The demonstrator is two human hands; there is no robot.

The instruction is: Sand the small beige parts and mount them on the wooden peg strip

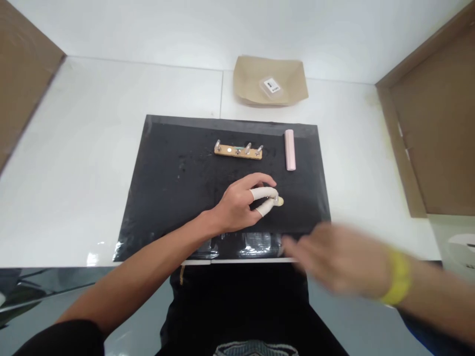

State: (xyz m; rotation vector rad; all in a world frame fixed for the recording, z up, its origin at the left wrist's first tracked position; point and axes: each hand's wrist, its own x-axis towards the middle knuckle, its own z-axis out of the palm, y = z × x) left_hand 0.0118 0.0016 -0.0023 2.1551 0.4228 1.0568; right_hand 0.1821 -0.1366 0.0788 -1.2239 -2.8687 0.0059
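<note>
My left hand (247, 200) wears white covers on two fingers and pinches a small clear peg (276, 200) over the black mat. By those fingertips shows the rounded end of a pale yellow piece (281, 201); the fingers hide the rest of it. My right hand (322, 254), with a yellow band at the wrist, is smeared by motion above the mat's front right edge. I cannot make out its fingers or whether they hold anything. Beyond my left hand lies a narrow wooden strip (243, 154) with several clear upright pegs and small metal bits on it.
The black mat (166, 173) covers the middle of the white table (81, 148). A pink cylinder (290, 150) lies at its right. Behind it stands a brown paper tray (248, 74) holding a small clear labelled box (271, 86). Brown panels border both sides.
</note>
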